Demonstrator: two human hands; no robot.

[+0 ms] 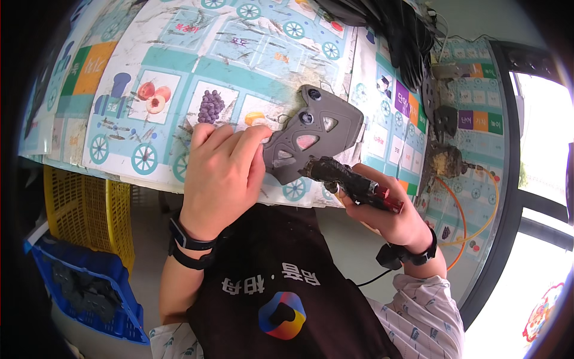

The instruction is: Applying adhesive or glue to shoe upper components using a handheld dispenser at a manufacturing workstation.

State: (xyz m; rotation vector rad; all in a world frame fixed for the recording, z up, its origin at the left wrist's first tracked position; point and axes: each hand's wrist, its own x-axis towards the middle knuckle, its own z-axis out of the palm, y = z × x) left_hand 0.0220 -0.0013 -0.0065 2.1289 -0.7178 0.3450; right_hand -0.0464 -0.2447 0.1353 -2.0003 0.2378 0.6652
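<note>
A dark grey moulded piece [335, 128] with several cut-outs and two round black spots lies near the table's front edge. At its left edge, my left hand [224, 173] is closed, with the fingertips pinching against the rim; the exact contact is partly hidden. My right hand [388, 209] is wrapped round a grimy black gun-shaped hand tool [350, 179] with a red rear end. The tool's front tip points left and is close to the lower right edge of the grey piece, perhaps touching it.
Printed, dirt-streaked paper covers the table [149, 78]. A heap of black parts [382, 30] lies at the far right. Orange and yellow hoses [463, 221] hang on the right. Below on the left stand a yellow crate [89, 209] and a blue crate [128, 305] holding dark pieces.
</note>
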